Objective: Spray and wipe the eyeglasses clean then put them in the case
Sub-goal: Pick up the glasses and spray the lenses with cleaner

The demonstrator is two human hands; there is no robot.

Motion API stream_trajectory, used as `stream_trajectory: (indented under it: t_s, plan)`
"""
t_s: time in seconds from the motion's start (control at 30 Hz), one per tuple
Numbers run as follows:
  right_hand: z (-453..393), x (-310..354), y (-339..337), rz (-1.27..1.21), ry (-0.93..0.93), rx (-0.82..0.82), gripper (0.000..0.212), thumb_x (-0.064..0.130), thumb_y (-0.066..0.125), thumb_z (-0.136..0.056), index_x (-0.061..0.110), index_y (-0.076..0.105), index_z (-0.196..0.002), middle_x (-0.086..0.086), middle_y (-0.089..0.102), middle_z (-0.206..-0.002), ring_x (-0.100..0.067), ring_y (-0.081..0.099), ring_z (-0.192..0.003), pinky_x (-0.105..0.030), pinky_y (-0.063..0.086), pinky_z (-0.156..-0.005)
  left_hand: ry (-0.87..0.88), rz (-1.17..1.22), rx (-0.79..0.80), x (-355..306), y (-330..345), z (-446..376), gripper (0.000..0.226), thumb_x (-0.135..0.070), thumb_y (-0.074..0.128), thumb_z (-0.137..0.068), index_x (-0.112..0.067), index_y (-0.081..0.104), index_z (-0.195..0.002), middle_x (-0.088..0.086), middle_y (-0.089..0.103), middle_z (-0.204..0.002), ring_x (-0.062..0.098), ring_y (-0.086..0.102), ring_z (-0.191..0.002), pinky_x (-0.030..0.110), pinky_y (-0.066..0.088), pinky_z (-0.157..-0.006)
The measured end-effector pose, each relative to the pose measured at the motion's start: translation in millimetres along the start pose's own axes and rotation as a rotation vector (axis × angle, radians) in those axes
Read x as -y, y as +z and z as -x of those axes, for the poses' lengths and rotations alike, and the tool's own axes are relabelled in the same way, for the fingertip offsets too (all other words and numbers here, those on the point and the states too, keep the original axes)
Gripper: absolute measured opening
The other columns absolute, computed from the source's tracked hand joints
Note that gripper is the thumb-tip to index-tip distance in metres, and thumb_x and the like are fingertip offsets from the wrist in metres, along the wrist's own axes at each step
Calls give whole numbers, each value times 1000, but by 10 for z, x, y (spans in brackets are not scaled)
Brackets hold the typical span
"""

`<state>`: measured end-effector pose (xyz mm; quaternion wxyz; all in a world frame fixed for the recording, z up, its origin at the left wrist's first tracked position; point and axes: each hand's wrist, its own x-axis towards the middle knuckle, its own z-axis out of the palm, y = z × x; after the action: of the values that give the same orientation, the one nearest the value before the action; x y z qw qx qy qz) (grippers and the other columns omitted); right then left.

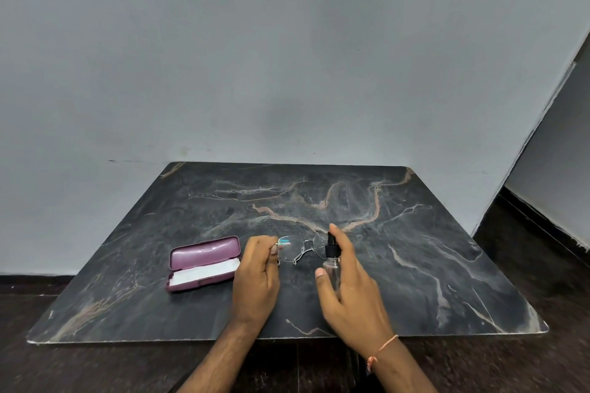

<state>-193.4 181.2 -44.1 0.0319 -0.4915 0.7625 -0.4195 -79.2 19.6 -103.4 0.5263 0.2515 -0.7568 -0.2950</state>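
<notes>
Left-hand fingers (pixel 274 249) are pinched on the eyeglasses (pixel 301 249) at one lens edge, held just above the counter (pixel 415 233). The right hand (pixel 348 281) is wrapped round the spray bottle (pixel 332 260), forefinger on the pump, nozzle approx. at the other lens. Risk: mist lands on the open case (pixel 204 265) w/ white cloth nearby if aim drifts; thin frame may twist if squeezed.

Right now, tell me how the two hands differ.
The left hand pinches the glasses at one end of the frame; the right hand grips the spray bottle, forefinger over its black nozzle. The right wrist wears a thread band; the left is bare. Both are raised over the table.
</notes>
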Motion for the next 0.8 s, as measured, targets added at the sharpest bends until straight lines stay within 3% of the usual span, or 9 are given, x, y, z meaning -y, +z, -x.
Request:
stream_trajectory:
  t_s: [0.1,0.17,0.27,0.37,0.47,0.63,0.77,0.8]
  plan:
    - [21,65,55,-60,-49,36,79,51,54,-102,65,4,-163,25,55,-152,8,63,-120,-31,54,-98,2,8,-1,-29,-4,-2,19,-32,45,-115,-29,64,-112,-14,58,-107,13,64,-94,26,52,-79]
    - [26,98,87,-95,-62,33,81,49,59,-103,64,7,-163,28,46,-162,1,59,-135,-30,51,-110,2,9,-3,-39,-9,-2,19,-31,45,-114,-28,64,-113,-12,59,-107,12,64,-95,26,52,-80]
    - [20,132,142,-91,-83,9,78,50,61,-100,65,16,-162,45,42,-154,11,58,-128,-12,46,-106,0,4,6,-48,-17,-5,18,-29,46,-114,-28,64,-112,-12,60,-107,11,64,-96,24,52,-81]
    - [33,127,201,-89,-65,-1,73,49,61,-97,66,25,-159,34,61,-129,10,62,-116,-6,45,-93,-2,-1,13,-55,-22,-7,18,-29,46,-114,-28,64,-112,-15,58,-106,10,62,-95,17,48,-80]
    - [56,91,257,-109,-58,5,69,43,62,-96,63,33,-155,27,65,-106,2,66,-100,-5,45,-82,1,-10,14,-50,-23,-7,20,-30,45,-115,-25,64,-111,-14,57,-106,8,61,-94,17,47,-80]
    - [55,91,315,-132,-61,22,62,38,64,-95,65,39,-145,24,70,-110,1,68,-100,-8,47,-82,-5,-14,8,-27,-17,5,26,-32,44,-114,-20,67,-113,-12,58,-107,6,61,-96,23,50,-80]
    - [60,74,298,-177,-62,-27,73,34,68,-97,60,35,-157,32,61,-143,5,65,-121,-16,51,-102,7,-7,8,-22,-14,3,23,-33,44,-115,-23,65,-113,-13,58,-107,8,62,-96,22,51,-79]
    - [56,56,284,-181,-55,-45,75,35,68,-98,59,33,-159,32,60,-146,3,67,-116,-19,52,-103,7,-5,6,-19,-14,-4,23,-34,44,-115,-24,65,-113,-13,58,-107,8,62,-96,22,50,-80]
